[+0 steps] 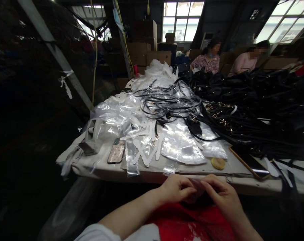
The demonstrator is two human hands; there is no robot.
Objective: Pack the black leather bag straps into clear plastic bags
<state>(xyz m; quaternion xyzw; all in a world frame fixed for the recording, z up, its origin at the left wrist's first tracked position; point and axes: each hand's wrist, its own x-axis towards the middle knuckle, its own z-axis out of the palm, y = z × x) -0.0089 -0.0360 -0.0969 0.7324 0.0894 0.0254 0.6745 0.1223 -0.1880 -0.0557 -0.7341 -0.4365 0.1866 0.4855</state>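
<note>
Just in front of the table's near edge, above my lap, both my hands are closed on a thin see-through plastic piece; it looks like a small bag, but the fingers cover much of it. My left hand pinches its left side. On the other side, my right hand grips it between thumb and fingers. Nearest on the table lie flat clear plastic bags and white strips with toothed edges. Black straps in clear wrapping are heaped farther back.
A phone and a yellow round item lie front right; a patterned phone and a tape dispenser front left. Black straps with gold clasps fill the right side. Two people sit beyond. A slanted metal post rises left.
</note>
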